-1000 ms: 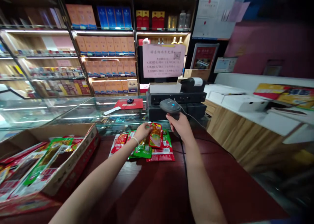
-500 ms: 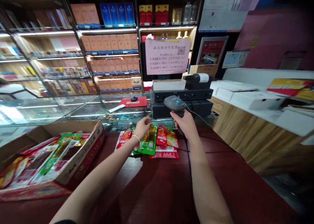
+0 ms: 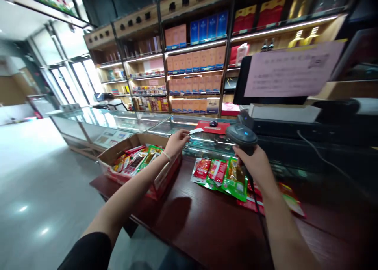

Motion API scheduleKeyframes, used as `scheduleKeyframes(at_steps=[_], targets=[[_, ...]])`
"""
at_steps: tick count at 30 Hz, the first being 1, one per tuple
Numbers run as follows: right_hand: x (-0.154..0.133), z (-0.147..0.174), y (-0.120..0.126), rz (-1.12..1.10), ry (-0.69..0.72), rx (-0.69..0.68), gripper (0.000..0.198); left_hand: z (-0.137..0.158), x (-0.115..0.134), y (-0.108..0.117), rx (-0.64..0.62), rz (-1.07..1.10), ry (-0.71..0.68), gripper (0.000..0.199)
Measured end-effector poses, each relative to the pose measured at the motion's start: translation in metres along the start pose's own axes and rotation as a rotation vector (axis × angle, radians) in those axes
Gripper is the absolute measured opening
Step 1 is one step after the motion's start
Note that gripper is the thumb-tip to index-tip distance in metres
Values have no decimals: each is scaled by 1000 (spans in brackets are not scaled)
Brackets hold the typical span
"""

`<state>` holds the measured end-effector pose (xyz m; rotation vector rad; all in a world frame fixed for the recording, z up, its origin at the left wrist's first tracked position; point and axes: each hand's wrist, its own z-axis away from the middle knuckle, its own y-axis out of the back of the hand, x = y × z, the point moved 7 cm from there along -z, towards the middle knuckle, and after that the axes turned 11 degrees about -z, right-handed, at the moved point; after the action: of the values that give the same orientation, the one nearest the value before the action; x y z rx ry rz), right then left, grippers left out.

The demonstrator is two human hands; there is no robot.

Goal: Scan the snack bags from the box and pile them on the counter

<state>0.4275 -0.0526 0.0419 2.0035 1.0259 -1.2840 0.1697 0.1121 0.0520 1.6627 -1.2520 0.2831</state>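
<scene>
My right hand (image 3: 256,161) grips the handle of a dark barcode scanner (image 3: 242,135), whose head shows a small blue light. Below it, on the dark red tabletop, lie a green snack packet (image 3: 235,179), a red snack packet (image 3: 217,170) and several others, partly hidden by my right forearm. My left hand (image 3: 177,142) is in the air beside the right rim of an open cardboard box (image 3: 168,183), its fingers loosely bent and nothing visible in them. Inside the box are several red and green snack packets (image 3: 138,161).
Behind the tabletop runs a glass display counter (image 3: 153,125) bearing a red mat (image 3: 221,129), a mouse (image 3: 213,123) and a white paper strip (image 3: 196,131). A screen with a pink paper sign (image 3: 283,75) stands at the right. The scanner's cable (image 3: 261,222) trails over the tabletop.
My view has swung left. My left hand has moved left from over the packets to beside the box. The scanner stays in my right hand, above the packets.
</scene>
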Motion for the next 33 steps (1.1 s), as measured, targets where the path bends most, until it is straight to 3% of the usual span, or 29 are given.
scheduleKeyframes(at_steps=[6,11,17,21,24,29,33], targets=[[-13,5,-109,-129,19,-152,32,19,-93,98,144,-74,214,28],[-12,16,-185,-222,-21,-299,30,40,-164,136,149,-129,360,30],[0,25,-221,-174,-31,-367,28,57,-209,129,-27,-267,461,31],[8,24,-222,-68,-5,-391,27,59,-205,108,-297,-710,358,37],[13,22,-219,-55,-8,-398,27,64,-198,88,-462,-910,266,51],[17,20,-216,-93,-30,-390,30,74,-188,67,-545,-1033,227,92],[13,21,-213,-98,-45,-381,29,72,-189,71,-539,-1081,255,88]])
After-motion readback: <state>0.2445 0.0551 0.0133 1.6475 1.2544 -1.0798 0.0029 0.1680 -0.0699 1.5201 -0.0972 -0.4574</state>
